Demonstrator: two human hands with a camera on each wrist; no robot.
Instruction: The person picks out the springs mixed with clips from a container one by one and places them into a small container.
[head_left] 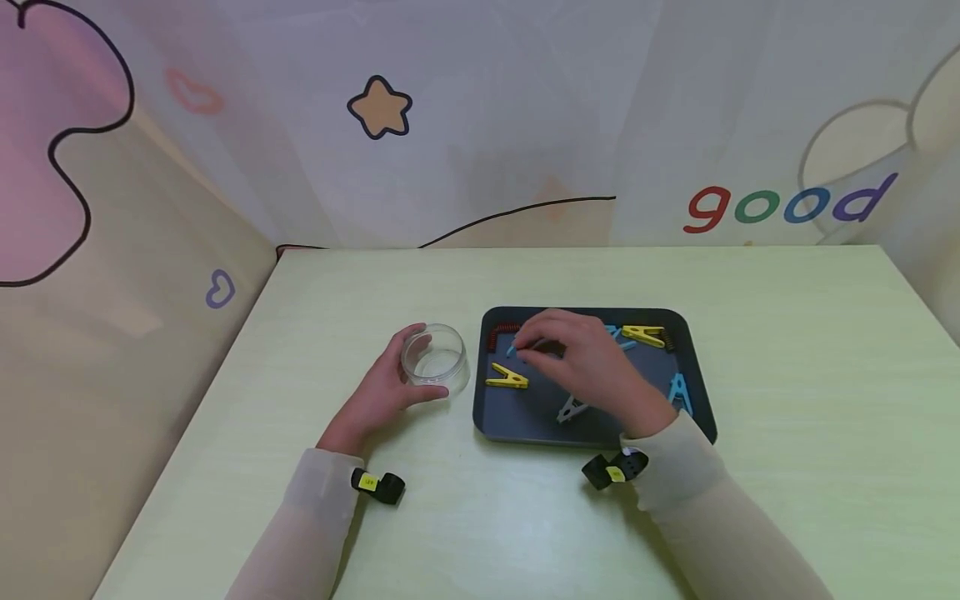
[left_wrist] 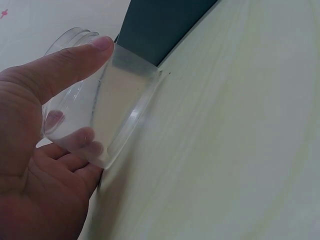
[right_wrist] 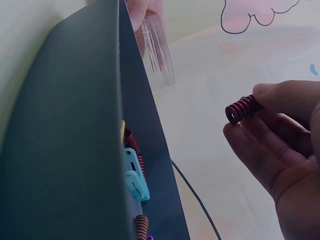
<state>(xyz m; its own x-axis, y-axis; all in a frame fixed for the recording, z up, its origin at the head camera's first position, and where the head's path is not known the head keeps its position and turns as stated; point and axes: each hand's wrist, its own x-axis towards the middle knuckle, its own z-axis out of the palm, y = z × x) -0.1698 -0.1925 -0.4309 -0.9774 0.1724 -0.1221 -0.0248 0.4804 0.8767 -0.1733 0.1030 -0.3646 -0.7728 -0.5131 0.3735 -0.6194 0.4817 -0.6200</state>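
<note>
Right hand, centre-right, pinched dark-red coil spring | Left hand, centre-left, gripped clear jar, apparently to steady it.

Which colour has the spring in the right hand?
The spring is dark red, best seen in the right wrist view.

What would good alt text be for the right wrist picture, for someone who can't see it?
The right hand pinches a dark red spring. Beside it, a dark tray holds more springs and a turquoise clip; beyond, the left hand holds a clear jar.
</note>
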